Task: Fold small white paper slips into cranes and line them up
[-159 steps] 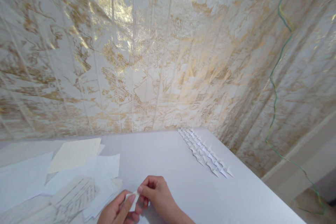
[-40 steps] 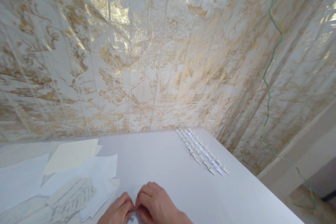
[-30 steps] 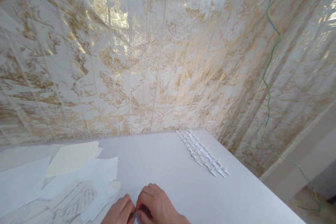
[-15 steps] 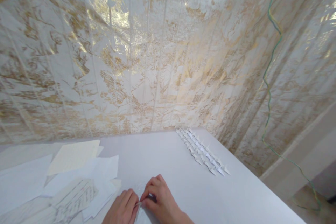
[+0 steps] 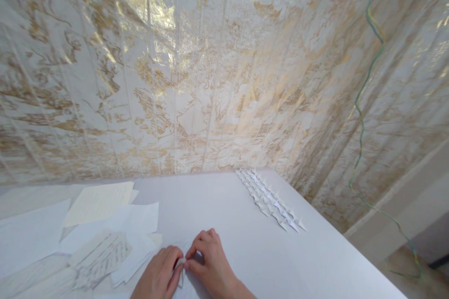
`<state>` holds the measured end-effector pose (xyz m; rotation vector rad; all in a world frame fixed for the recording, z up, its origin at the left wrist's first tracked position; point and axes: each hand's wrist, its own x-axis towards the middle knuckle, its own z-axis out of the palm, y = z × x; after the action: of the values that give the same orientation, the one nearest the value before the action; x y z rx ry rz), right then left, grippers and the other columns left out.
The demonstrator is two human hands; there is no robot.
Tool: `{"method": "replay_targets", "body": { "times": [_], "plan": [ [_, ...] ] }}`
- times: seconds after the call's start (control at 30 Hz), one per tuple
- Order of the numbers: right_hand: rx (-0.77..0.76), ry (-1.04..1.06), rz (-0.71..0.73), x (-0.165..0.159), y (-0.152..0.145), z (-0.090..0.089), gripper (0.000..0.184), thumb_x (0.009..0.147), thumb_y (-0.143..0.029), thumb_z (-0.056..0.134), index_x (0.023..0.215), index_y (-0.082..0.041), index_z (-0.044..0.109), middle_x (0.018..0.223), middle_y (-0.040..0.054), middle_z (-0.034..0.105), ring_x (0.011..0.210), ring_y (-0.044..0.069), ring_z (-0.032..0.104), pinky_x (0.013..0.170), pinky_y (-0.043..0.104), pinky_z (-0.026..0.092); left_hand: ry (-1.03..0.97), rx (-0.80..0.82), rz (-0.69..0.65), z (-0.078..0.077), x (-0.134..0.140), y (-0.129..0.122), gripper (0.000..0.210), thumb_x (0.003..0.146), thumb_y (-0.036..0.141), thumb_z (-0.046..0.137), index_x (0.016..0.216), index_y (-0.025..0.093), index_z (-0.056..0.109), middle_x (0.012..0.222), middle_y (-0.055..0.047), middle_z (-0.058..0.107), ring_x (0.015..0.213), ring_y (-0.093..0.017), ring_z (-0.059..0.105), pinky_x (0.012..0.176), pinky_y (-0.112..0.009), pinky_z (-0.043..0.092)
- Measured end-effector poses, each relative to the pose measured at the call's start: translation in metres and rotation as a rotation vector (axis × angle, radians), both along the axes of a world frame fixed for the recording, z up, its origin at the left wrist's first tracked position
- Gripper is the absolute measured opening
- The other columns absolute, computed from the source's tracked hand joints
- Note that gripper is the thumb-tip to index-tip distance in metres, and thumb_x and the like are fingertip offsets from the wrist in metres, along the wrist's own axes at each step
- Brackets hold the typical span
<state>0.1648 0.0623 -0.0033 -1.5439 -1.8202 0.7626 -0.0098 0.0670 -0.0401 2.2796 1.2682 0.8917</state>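
Observation:
A small folded piece of white paper (image 5: 181,276) is pinched between my two hands at the near edge of the view. My left hand (image 5: 158,271) grips it from the left, thumb and fingers closed. From the right, my right hand (image 5: 210,261) pinches its upper end between thumb and forefinger. The fingers cover much of the paper, so its full shape is hidden. Beneath the hands lies a sheet or film (image 5: 191,289) whose kind I cannot make out.
Loose paper sheets (image 5: 112,217), some written on, overlap on the left of the white table (image 5: 199,205). Several folded paper pieces (image 5: 271,201) stand in rows at the back right. A patterned gold-and-white wall covering (image 5: 210,79) rises behind, with a green cord (image 5: 360,126) hanging right.
My left hand has moved slightly left and turned, and more of the folded paper shows between the hands. My right hand keeps its pinch. The view has shifted a little.

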Motion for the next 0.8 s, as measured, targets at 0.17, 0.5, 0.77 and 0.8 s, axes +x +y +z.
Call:
{"method": "replay_targets", "body": {
  "times": [0.17,0.5,0.77,0.8],
  "plan": [
    [0.043,-0.020,0.005,-0.001,-0.004,-0.004,0.017,0.074,-0.013,0.085,0.086,-0.022,0.078,0.095,0.0041,0.066,0.103,0.025,0.055,0.093,0.038,0.039,-0.036,-0.043,-0.003,0.000,-0.002,0.003,0.020,0.097,0.031,0.048,0.082,0.027,0.061,0.079,0.000,0.067,0.077,-0.022,0.068,0.073,-0.034,0.053],
    [-0.094,-0.307,0.067,-0.005,0.020,0.011,0.021,0.066,-0.031,0.090,0.083,-0.025,0.080,0.101,0.0065,0.069,0.105,0.030,0.058,0.091,0.042,0.042,-0.116,-0.136,0.007,0.019,0.002,-0.001,0.024,0.093,0.037,0.046,0.080,0.027,0.062,0.077,0.000,0.069,0.074,-0.022,0.068,0.072,-0.033,0.053],
    [-0.089,-0.461,0.152,-0.008,0.036,0.010,0.018,0.068,-0.040,0.088,0.074,-0.025,0.079,0.095,0.0088,0.069,0.100,0.033,0.061,0.084,0.045,0.048,-0.136,-0.222,0.013,0.028,-0.002,0.001,0.025,0.094,0.040,0.046,0.084,0.027,0.064,0.079,0.002,0.074,0.077,-0.022,0.071,0.074,-0.033,0.054],
    [-0.083,-0.466,0.157,-0.008,0.036,0.009,0.018,0.068,-0.040,0.088,0.074,-0.025,0.079,0.094,0.0088,0.069,0.099,0.032,0.062,0.084,0.044,0.048,-0.138,-0.225,0.010,0.027,-0.002,0.001,0.025,0.095,0.040,0.046,0.085,0.027,0.064,0.081,0.002,0.074,0.078,-0.022,0.071,0.075,-0.032,0.054]
  ]
}}
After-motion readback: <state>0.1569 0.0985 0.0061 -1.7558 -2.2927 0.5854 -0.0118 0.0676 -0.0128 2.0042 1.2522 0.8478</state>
